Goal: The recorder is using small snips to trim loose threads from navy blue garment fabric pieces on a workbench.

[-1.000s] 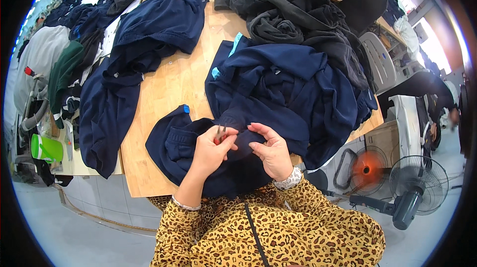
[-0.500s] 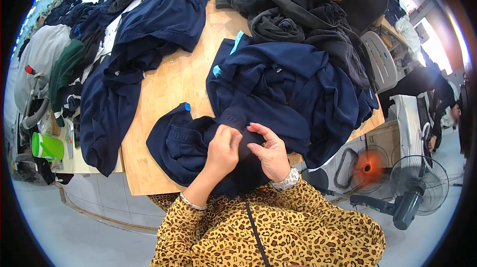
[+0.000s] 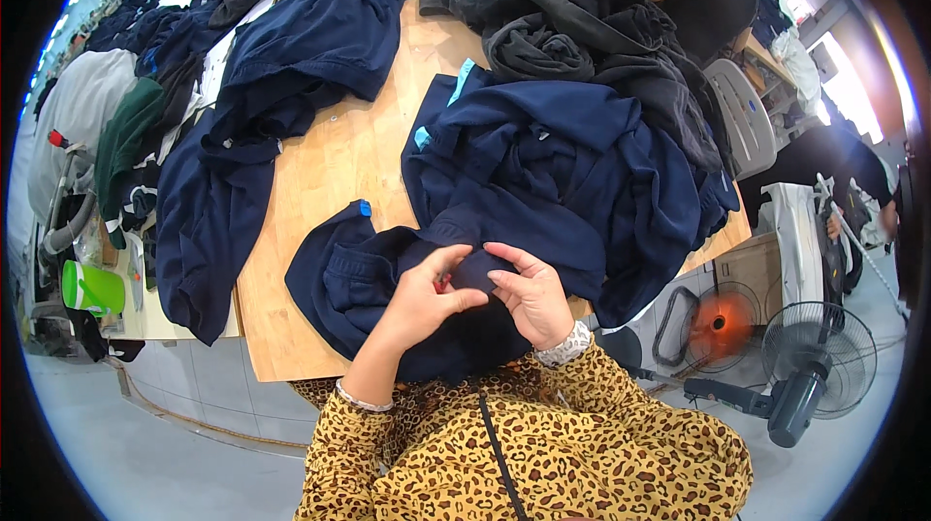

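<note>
Both hands pinched the navy garment [image 3: 369, 278] at the table's [image 3: 330, 172] near edge, left hand [image 3: 422, 298] also gripping a small red tool [image 3: 443, 281], right hand [image 3: 529, 293] pressing the fold beside it.

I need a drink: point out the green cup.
The green cup sits at the head view's far left, off the wooden table, beside the hanging navy garment.

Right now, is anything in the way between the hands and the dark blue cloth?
No. Both the left hand and the right hand already touch the navy garment on the wooden table; nothing sits between.
</note>
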`<state>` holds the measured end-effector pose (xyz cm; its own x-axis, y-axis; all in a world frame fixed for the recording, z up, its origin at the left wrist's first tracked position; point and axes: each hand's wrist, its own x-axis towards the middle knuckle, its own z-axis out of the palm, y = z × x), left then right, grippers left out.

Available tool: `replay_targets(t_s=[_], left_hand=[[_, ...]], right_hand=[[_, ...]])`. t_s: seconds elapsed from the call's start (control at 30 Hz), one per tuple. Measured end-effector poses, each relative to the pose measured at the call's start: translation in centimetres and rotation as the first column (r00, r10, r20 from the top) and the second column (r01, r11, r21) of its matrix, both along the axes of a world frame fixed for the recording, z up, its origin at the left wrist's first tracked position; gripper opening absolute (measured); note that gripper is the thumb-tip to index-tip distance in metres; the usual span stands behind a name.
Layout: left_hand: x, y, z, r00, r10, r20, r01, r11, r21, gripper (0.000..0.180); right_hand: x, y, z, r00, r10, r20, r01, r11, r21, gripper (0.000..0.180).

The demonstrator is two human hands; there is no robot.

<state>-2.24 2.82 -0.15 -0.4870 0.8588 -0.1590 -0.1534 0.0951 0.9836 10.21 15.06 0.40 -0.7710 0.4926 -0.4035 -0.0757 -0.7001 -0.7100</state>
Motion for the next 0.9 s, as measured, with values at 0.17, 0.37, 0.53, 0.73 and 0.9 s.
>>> replay_targets(t_s=[0.17, 0.37, 0.53, 0.73, 0.9], left_hand=[[-0.2, -0.5, -0.7, 0.991, -0.035, 0.13, 0.026, 0.997, 0.071, 0.045], [-0.8, -0.8, 0.0, 0.961, -0.116, 0.252, 0.082, 0.987, 0.142, 0.037], [-0.4, -0.8, -0.4, 0.971, -0.02, 0.239, 0.005, 0.998, 0.062, 0.035], [-0.1, -1.5, -2.1, 0.996, 0.078, -0.04, -0.074, 0.995, 0.073, 0.026], [0.5, -1.0, -0.8, 0.987, 0.149, -0.064, -0.131, 0.966, 0.224, 0.025]], right_hand=[[0.4, 0.9, 0.2, 0.955, 0.294, -0.027, -0.282, 0.936, 0.209, 0.053], [0.0, 2.0, -0.2, 0.848, 0.525, 0.076, -0.512, 0.773, 0.374, 0.05], [-0.5, 1.1, -0.4, 0.946, 0.227, 0.23, -0.322, 0.581, 0.748, 0.035], [-0.6, 1.7, -0.6, 0.949, 0.253, 0.189, -0.27, 0.337, 0.902, 0.033], [-0.4, 2.3, -0.9, 0.846, 0.502, 0.178, -0.527, 0.741, 0.416, 0.029]])
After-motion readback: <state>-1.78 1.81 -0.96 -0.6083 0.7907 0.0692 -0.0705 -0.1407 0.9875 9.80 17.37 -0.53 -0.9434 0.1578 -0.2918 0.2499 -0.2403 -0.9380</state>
